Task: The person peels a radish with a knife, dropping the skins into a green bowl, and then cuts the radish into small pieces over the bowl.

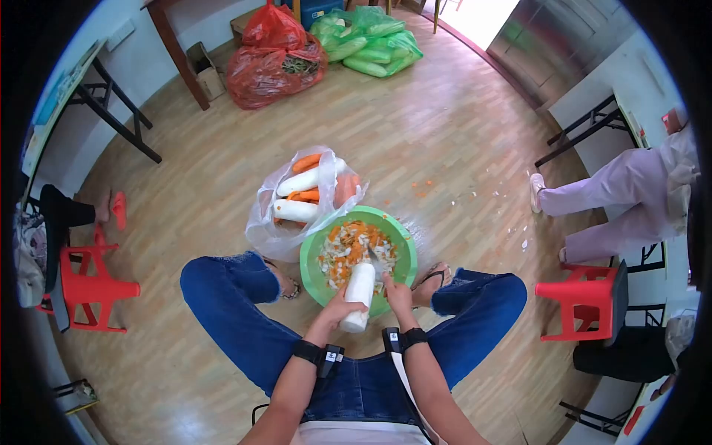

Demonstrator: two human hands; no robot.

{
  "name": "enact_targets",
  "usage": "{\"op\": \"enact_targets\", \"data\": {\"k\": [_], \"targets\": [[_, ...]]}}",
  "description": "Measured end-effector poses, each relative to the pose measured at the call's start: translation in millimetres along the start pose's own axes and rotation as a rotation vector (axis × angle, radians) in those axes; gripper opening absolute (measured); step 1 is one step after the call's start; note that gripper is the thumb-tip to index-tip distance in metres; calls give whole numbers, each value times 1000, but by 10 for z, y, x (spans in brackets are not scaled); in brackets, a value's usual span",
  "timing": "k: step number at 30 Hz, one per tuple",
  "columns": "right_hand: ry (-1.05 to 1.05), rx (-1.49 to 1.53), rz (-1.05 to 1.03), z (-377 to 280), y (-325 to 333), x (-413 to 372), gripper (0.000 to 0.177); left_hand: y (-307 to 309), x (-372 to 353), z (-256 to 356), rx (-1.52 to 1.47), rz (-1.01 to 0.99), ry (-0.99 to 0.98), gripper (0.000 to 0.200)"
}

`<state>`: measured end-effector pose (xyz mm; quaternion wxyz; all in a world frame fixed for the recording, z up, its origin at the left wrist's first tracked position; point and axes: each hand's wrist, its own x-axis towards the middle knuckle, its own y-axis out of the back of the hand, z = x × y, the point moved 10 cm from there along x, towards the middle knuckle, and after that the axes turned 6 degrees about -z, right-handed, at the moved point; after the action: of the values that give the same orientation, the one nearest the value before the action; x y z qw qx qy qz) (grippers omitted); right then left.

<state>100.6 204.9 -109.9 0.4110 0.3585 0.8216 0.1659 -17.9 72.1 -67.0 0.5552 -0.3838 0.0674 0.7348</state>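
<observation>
My left hand [341, 307] is wrapped round a thick white radish [360, 291], which slants over the near rim of a green basin [407, 276]. Chopped orange and white pieces [347, 251] lie in the basin. In my right hand [397, 291] is a knife [377, 261], its blade beside the radish's far end. A clear plastic bag [265, 231] with whole white radishes [297, 211] and carrots [306, 163] rests against the basin's far left side.
Small scraps [421, 190] are scattered on the floor beyond the basin. Red stools [96, 285] stand at both sides. Red bags [273, 70] and green bags [378, 48] lie at the back. A person in light trousers [619, 182] stands at the right; another person's feet [105, 210] show left.
</observation>
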Motion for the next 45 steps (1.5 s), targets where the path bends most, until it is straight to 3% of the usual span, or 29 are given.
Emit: {"op": "enact_targets", "data": {"k": [2, 3, 5, 11, 16, 18, 22, 24, 27, 30, 32, 39, 41, 42, 43, 45], "targets": [[-84, 324, 24, 96, 11, 11, 51, -15, 51, -119, -188, 1, 70, 71], [-90, 300, 43, 120, 185, -51, 51, -165, 115, -149, -207, -23, 65, 71], [-148, 639, -50, -36, 140, -259, 49, -282, 128, -217, -409, -76, 103, 67], [60, 515, -140, -611, 5, -474, 40, -148, 222, -311, -569, -77, 106, 62], [-90, 586, -250, -495, -159, -454, 37, -113, 173, -101, -481, -48, -25, 61], [-49, 656, -462, -601, -212, -512, 38, -53, 160, -33, -418, -8, -89, 62], [-49, 772, -514, -459, -165, -456, 37, -55, 214, -101, -584, -145, -21, 68], [-169, 987, -410, -286, -128, -383, 39, -117, 218, -146, -668, -223, 39, 71], [-244, 1072, -230, -196, -78, -338, 41, -246, 126, -17, -545, -285, -1, 76], [-159, 1294, -376, -245, -288, -222, 48, -387, 15, 191, -452, -337, -63, 91], [-169, 1234, -362, -238, -287, -232, 49, -350, -9, 307, 109, -241, -215, 103], [-257, 1190, -305, -101, -319, -132, 40, -380, -81, 362, 269, -168, -266, 105], [-291, 1383, -210, -40, -208, -98, 41, -442, -104, 0, 56, -318, 178, 96], [-278, 1390, -136, -128, -51, -158, 42, -203, 17, -157, 98, -128, 140, 80], [-277, 1387, -137, -139, -23, -157, 42, -171, 70, -266, 96, -128, 138, 80], [-253, 1503, -40, -114, 93, -150, 42, 37, -126, 401, 1266, 569, -508, 67]]}}
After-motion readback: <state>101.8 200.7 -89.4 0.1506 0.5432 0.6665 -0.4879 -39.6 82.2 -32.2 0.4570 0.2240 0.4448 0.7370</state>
